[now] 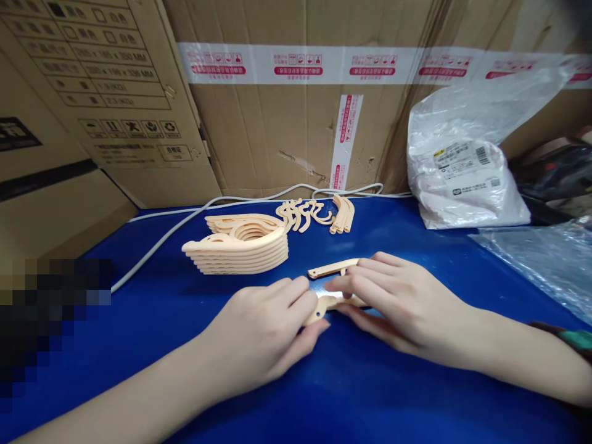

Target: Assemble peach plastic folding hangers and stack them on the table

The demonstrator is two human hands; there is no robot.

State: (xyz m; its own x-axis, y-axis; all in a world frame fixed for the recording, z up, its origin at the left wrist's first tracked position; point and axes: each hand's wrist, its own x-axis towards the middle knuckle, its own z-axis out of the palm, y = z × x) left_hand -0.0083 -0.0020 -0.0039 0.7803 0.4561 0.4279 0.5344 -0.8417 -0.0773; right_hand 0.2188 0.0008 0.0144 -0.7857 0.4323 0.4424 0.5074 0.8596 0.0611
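A cream plastic hanger piece (pixel 319 310) with a small hole near its rounded end is gripped between both hands, low over the table. My left hand (pixel 272 320) pinches its left end between thumb and fingers. With fingers bent around it, my right hand (pixel 402 302) holds the other end, which is partly hidden. Just behind lies a cream hanger arm (pixel 330 269), its right end covered by the right fingers. Farther back are a stack of folded cream hangers (pixel 240 256), several loose hooks (pixel 303 217) and a few curved arm pieces (pixel 342 216).
The blue tabletop (pixel 185 364) ends against cardboard boxes (pixel 277 135). A grey cable (pixel 166 237) runs along the back and left. At the right stand a white plastic parcel bag (pixel 467 179) and a clear plastic sheet (pixel 546 259). A pixelated dark area covers the left edge.
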